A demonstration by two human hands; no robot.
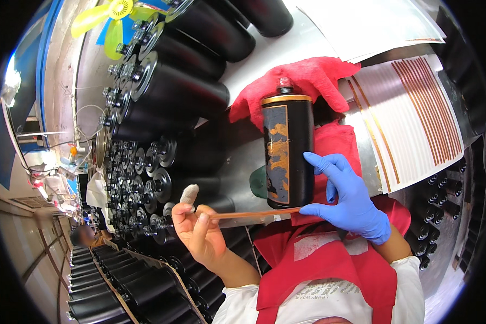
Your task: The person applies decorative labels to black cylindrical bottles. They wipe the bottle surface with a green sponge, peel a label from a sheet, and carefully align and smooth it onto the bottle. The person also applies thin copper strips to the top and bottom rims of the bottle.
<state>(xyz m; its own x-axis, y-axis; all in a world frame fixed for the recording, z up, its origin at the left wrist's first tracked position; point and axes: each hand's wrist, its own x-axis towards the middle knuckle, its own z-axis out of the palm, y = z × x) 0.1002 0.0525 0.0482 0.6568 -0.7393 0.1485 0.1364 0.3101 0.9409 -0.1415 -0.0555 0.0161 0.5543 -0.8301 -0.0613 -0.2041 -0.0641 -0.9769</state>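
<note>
A black bottle (pixel 302 156) with a clear neck, a gold band near its shoulder and a dark label with gold patterns lies in front of me, neck pointing away. My left hand (pixel 202 232) is bare apart from a pale cover on one fingertip. Its fingers pinch one end of a thin copper-coloured strip (pixel 248 214), stretched across just below the bottle's base. In a blue glove, my right hand (pixel 351 197) grips the bottle's lower right side, the thumb pressing at the strip's other end by the base. The bottle's underside is hidden.
Red cloth (pixel 302 73) lies behind and beside the bottle on a metal surface (pixel 235 156). To the right, a white sheet (pixel 372 108) carries several copper strips. Many black bottles (pixel 173 92) crowd the left, near a yellow-green fan (pixel 113 24). More papers (pixel 372 27) lie at the back right.
</note>
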